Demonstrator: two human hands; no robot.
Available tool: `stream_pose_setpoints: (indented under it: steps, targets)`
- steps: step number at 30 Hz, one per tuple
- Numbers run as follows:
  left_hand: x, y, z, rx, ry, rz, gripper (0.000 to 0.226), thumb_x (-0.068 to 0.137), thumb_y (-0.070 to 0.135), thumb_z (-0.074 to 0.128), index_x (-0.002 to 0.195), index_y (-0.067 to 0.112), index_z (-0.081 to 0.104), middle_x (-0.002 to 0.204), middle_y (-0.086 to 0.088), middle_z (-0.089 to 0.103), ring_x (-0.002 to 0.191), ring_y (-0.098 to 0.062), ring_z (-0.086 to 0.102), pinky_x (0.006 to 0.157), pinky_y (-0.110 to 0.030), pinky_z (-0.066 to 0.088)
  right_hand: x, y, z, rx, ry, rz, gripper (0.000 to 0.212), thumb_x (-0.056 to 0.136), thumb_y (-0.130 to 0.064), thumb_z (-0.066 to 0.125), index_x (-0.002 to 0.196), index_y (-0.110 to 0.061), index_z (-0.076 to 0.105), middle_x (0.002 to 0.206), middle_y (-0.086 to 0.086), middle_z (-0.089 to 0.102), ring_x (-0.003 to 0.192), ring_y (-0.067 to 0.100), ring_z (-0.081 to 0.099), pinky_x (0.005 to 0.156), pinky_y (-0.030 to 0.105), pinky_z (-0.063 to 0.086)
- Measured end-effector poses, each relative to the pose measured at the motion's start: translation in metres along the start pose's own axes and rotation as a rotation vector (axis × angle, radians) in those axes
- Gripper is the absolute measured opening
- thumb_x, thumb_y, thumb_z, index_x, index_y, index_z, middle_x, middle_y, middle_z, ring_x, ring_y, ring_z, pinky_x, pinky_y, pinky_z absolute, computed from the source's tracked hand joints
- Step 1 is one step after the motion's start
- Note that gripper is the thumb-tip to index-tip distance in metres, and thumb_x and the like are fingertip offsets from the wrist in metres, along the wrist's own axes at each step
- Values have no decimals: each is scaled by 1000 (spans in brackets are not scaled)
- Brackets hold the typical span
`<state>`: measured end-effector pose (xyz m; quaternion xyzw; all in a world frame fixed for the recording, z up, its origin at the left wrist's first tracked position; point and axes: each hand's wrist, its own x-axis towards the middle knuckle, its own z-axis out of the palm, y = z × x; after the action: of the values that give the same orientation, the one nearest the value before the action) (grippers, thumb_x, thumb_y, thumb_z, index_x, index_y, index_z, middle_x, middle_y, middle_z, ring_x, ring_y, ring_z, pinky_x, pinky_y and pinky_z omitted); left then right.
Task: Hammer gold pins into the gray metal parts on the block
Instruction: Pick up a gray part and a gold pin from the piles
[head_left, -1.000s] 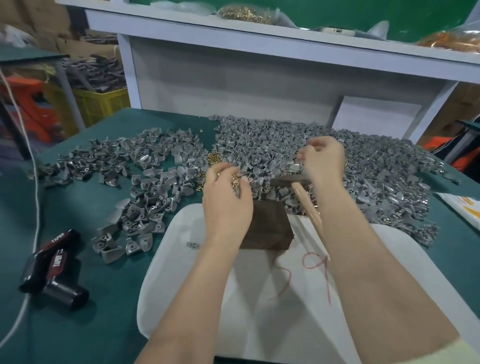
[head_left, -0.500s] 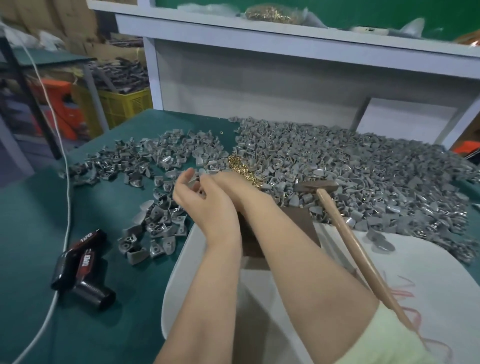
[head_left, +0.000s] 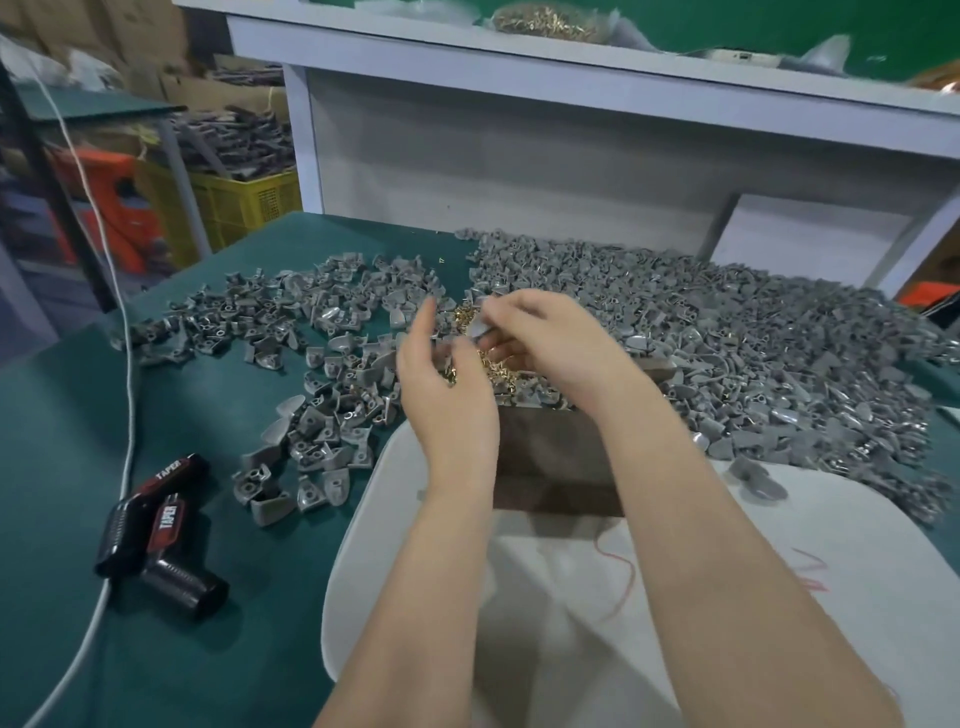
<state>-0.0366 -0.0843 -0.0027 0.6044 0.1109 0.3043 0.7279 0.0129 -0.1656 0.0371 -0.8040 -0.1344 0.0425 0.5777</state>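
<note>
So everything's laid out around the dark brown rectangular block (head_left: 556, 457), which is set on a white rounded-corner board (head_left: 857, 519) on the green table mat (head_left: 67, 426). Both hands are held just past the block's far edge, over a little heap of gold pins (head_left: 498, 366) piled right against that edge. The right hand (head_left: 556, 348) is stretched across to the left, and a small gray metal part (head_left: 476, 328) looks to be pinched at its fingertips, though it's a bit blurred. The left hand (head_left: 441, 405) is held by the block's far left corner, index finger stuck up and the other fingers loosely bent. A bit of gold can be seen by the thumb, but whether a pin is actually gripped can't be told. A huge pile of gray metal parts (head_left: 753, 343) is spread behind and to the right of the block, right up against it, and a thinner scatter of the same parts (head_left: 311, 332) is strewn to its left. Well left of the block, a black-and-red power tool (head_left: 156, 525) marked TAPER is laid on the mat, with a white cable (head_left: 126, 374) run past it. Far behind the block, a white shelf (head_left: 571, 73) is seen with a clear bag of gold pins (head_left: 545, 21) on it.
</note>
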Motion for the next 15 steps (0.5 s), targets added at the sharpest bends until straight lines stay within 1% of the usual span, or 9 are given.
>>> stream_pose_setpoints:
  steps: [1,2,4,6,9,10,12,13,15]
  targets:
    - [-2,2,1,11,-80,26,37,95,8,48,128,22,55,131,6,55,113,-2,53,102,-25,42,-9,-2,-8,121,-29,5,21,96,-28,52,87,-12,63,76,1,68,69,13,60,68,28,49]
    - [-3,4,2,19,-161,47,33,94,7,50,123,20,59,126,3,60,115,-7,55,104,-31,43,-16,-2,-14,210,-40,8,23,97,-29,50,87,-12,62,75,1,68,68,14,59,67,27,48]
    - [-6,6,5,29,-290,73,29,93,5,53,118,16,63,118,-1,65,111,-13,60,101,-35,47,-25,0,-21,294,-37,10,26,97,-33,47,87,-13,61,74,1,67,66,14,58,64,26,47]
    - [-7,7,7,74,-318,80,27,91,4,55,113,18,64,112,1,67,106,-11,62,97,-31,49,-29,3,-24,301,-21,19,28,97,-36,45,93,-13,60,73,1,65,65,14,59,62,26,46]
    - [-5,3,6,121,-233,94,22,92,4,56,106,18,66,103,3,68,95,-4,63,87,-16,50,-24,8,-21,227,69,55,30,98,-37,45,105,-9,56,67,-2,66,61,14,62,59,27,50]
    - [-3,2,5,108,-189,82,20,92,5,55,104,17,66,102,2,69,93,-4,63,84,-12,49,-20,11,-17,144,123,64,27,98,-34,46,103,-10,55,68,-2,67,61,14,64,60,28,52]
    - [1,0,2,38,-93,18,15,94,8,54,100,16,65,100,0,70,92,-8,65,85,-16,49,-7,20,-7,-189,222,31,16,96,-28,51,98,-15,59,80,-2,70,70,14,66,70,30,52]
    - [3,0,0,-20,-49,-22,14,95,10,52,96,16,64,96,0,70,89,-9,66,84,-20,50,1,23,-1,-402,232,5,13,94,-26,54,98,-16,62,89,-2,69,77,14,64,75,30,50]
    - [6,0,-2,-150,33,-102,15,98,12,48,89,17,59,87,2,70,77,-5,67,75,-20,51,16,30,13,-697,153,20,10,90,-23,60,96,-18,67,97,1,67,84,16,60,81,29,48]
